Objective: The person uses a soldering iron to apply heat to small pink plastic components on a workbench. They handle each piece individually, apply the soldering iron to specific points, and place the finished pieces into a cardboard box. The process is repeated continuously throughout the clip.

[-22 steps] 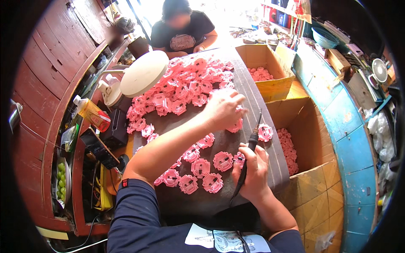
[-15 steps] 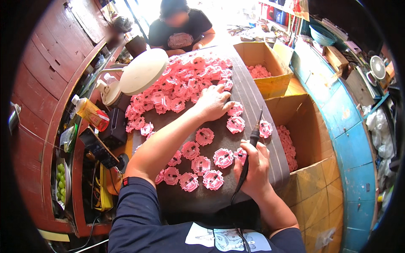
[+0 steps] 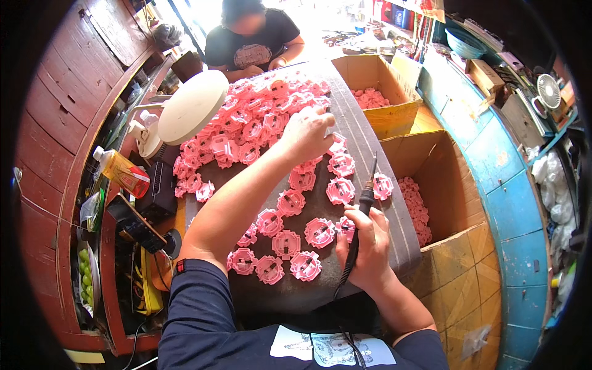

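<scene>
My right hand (image 3: 370, 246) grips a soldering iron (image 3: 364, 200) by its black handle, its thin tip pointing up and away. Below the handle, a pink plastic part (image 3: 346, 228) is partly covered by that hand. Across the table my left hand (image 3: 306, 131) is closed at the right edge of a heap of pink plastic parts (image 3: 256, 123); its curled fingers hide what they hold. Nearer me lie several loose pink parts (image 3: 286, 245) with dark pieces across their middles. More pink parts (image 3: 340, 190) form a column below my left hand.
A white lamp head (image 3: 193, 106) overhangs the heap's left side. Cardboard boxes (image 3: 456, 259) holding pink parts stand right of the dark table (image 3: 290, 293). Another person (image 3: 256, 46) sits at the far end. A bottle (image 3: 123, 172) and a phone (image 3: 137, 223) are at the left.
My left hand has shifted a little farther away, and its spread fingers have curled in. My right hand keeps its hold on the soldering iron. The whole view has shifted slightly.
</scene>
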Tool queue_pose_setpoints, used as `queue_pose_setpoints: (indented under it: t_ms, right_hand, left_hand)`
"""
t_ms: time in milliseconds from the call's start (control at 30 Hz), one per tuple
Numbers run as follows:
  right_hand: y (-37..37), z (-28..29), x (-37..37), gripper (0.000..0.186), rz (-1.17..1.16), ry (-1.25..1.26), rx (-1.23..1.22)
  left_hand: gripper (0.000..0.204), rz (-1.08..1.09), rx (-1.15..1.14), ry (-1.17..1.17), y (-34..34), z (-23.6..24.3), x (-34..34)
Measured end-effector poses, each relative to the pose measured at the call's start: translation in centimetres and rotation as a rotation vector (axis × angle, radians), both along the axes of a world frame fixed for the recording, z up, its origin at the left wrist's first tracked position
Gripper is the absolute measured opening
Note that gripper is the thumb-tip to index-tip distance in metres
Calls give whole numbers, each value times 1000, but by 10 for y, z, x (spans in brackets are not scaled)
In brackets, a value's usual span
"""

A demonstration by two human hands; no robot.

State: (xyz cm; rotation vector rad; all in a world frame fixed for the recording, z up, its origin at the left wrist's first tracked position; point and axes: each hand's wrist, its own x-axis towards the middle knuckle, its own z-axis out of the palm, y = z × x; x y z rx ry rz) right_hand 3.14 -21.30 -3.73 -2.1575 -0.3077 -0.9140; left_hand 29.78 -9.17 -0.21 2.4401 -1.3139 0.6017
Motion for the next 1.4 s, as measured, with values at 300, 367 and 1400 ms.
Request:
queue_pose_setpoints:
  t_ms: [300,367,1400]
  right_hand:
    - [-4,-1,-2,56,8,-2,34]
    - [-2,-1,-1,56,13,-3,37]
    - [4,4,2,64,32,169,-62]
  left_hand:
    - [33,-169,101,447,13,-11,-10]
    - [36,-157,49,523,24,-11,-21]
    - [21,-50,101,49,155,11,-55]
